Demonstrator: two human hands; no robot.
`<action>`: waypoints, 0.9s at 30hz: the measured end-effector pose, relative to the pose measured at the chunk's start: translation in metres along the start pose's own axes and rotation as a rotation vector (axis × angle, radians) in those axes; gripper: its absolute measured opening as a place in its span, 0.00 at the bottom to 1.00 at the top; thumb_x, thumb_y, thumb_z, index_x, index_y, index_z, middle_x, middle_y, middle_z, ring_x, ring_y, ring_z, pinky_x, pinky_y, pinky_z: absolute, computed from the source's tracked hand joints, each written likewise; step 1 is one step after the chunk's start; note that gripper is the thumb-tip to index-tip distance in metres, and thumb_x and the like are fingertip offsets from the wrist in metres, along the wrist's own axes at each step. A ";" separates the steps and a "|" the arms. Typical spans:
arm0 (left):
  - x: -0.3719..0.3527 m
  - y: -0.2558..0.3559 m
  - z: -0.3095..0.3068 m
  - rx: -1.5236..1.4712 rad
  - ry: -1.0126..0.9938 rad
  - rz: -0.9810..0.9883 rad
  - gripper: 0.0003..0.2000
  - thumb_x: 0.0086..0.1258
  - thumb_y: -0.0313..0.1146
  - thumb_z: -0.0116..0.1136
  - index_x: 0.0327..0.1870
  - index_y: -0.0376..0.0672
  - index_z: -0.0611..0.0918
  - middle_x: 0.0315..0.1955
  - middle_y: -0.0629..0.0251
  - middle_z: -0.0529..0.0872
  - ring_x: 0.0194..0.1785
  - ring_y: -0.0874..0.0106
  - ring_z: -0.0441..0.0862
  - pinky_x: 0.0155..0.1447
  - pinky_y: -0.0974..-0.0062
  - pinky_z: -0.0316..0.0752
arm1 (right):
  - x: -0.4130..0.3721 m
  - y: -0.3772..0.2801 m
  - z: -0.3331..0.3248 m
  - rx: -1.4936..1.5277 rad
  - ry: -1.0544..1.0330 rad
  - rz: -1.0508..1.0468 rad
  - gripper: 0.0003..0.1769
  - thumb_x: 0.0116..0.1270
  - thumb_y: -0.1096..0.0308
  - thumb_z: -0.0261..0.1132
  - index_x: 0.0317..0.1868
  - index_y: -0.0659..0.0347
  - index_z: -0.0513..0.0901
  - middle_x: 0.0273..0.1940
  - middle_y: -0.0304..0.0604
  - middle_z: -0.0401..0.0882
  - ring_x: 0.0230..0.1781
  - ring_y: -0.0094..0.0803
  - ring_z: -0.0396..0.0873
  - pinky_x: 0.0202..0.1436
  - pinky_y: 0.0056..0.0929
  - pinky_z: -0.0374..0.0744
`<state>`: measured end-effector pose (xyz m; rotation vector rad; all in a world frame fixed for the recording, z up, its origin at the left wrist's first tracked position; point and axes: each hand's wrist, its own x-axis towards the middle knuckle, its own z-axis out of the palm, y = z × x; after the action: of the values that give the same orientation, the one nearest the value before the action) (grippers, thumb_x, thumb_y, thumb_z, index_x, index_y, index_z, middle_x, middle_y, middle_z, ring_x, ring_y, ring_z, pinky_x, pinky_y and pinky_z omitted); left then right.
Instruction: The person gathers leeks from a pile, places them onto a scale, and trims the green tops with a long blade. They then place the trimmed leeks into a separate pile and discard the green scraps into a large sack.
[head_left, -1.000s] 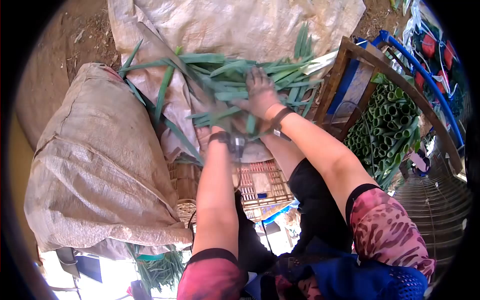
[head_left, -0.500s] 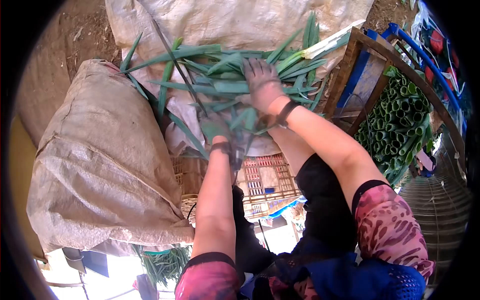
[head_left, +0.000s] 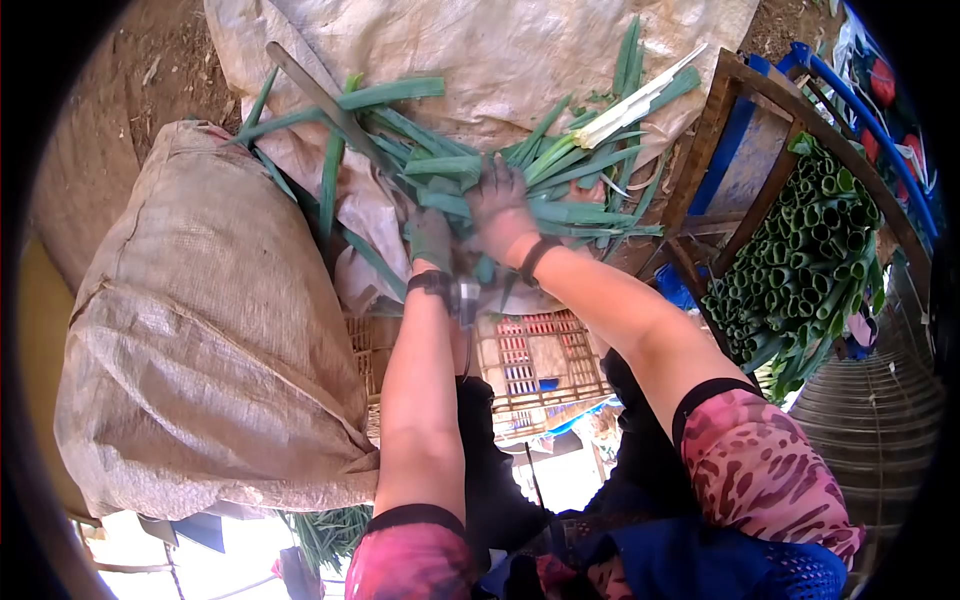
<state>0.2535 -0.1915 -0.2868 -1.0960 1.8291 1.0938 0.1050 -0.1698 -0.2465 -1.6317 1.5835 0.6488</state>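
My left hand [head_left: 431, 238], gloved and closed, holds a long knife [head_left: 325, 103] whose blade points up and to the left across the leaves. Its handle is hidden in my grip. Loose green onion leaves [head_left: 590, 213] lie in a heap around both hands. On top of that heap rests my right hand [head_left: 500, 205], also gloved, with its fingers stretched over the leaves and its thumb not clear to see. A green onion with a white stalk [head_left: 640, 108] slants up to the right, beyond my right hand.
A stuffed woven sack [head_left: 205, 330] bulges at my left. Sacking [head_left: 480, 60] covers the ground ahead. On the right, a wooden frame [head_left: 705, 150] stands beside a bundle of cut green onions [head_left: 800, 250]. A bamboo lattice [head_left: 540, 360] lies below my hands.
My right hand has moved left and down toward my left hand, drawing some leaves closer. The knife blade has turned, and its tip has moved left.
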 end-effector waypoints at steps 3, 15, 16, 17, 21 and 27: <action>0.033 -0.049 0.092 -0.426 0.158 -0.069 0.17 0.72 0.38 0.54 0.59 0.44 0.79 0.53 0.62 0.82 0.60 0.64 0.77 0.64 0.64 0.67 | 0.006 -0.007 0.021 -0.080 0.050 0.014 0.54 0.52 0.38 0.70 0.74 0.58 0.62 0.77 0.65 0.47 0.78 0.65 0.43 0.75 0.65 0.47; 0.002 0.000 -0.013 0.598 0.053 0.060 0.18 0.70 0.32 0.49 0.60 0.44 0.80 0.59 0.60 0.80 0.65 0.64 0.73 0.67 0.67 0.67 | 0.028 0.001 0.001 -0.007 0.284 0.073 0.22 0.64 0.70 0.58 0.59 0.59 0.73 0.65 0.51 0.71 0.65 0.52 0.70 0.58 0.45 0.77; 0.001 0.009 -0.010 0.472 0.067 0.004 0.20 0.70 0.32 0.49 0.63 0.44 0.78 0.61 0.59 0.79 0.66 0.63 0.72 0.68 0.66 0.66 | 0.033 0.009 -0.015 0.051 0.174 0.054 0.19 0.64 0.70 0.58 0.56 0.59 0.74 0.62 0.51 0.74 0.62 0.51 0.74 0.55 0.44 0.78; 0.000 0.019 -0.009 0.344 0.085 -0.052 0.22 0.70 0.32 0.49 0.66 0.43 0.75 0.62 0.58 0.78 0.68 0.61 0.71 0.69 0.65 0.65 | 0.040 0.016 -0.026 0.107 0.066 0.035 0.16 0.64 0.70 0.58 0.53 0.59 0.76 0.59 0.51 0.76 0.58 0.49 0.77 0.52 0.42 0.80; -0.027 0.068 -0.034 0.403 0.086 -0.068 0.23 0.71 0.34 0.50 0.68 0.42 0.73 0.65 0.57 0.75 0.71 0.60 0.69 0.70 0.64 0.65 | 0.037 0.026 -0.051 0.252 0.128 -0.003 0.12 0.64 0.68 0.60 0.48 0.58 0.79 0.50 0.55 0.81 0.51 0.49 0.82 0.51 0.43 0.81; -0.140 0.087 -0.086 0.283 0.298 -0.067 0.20 0.72 0.33 0.50 0.64 0.42 0.76 0.58 0.58 0.80 0.56 0.61 0.78 0.60 0.60 0.71 | -0.029 0.007 -0.140 0.387 0.127 0.011 0.20 0.62 0.65 0.62 0.55 0.54 0.81 0.54 0.54 0.82 0.54 0.50 0.81 0.56 0.43 0.79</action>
<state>0.2125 -0.2048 -0.1061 -1.1857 2.0847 0.6323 0.0750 -0.2642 -0.1431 -1.3955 1.6866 0.2251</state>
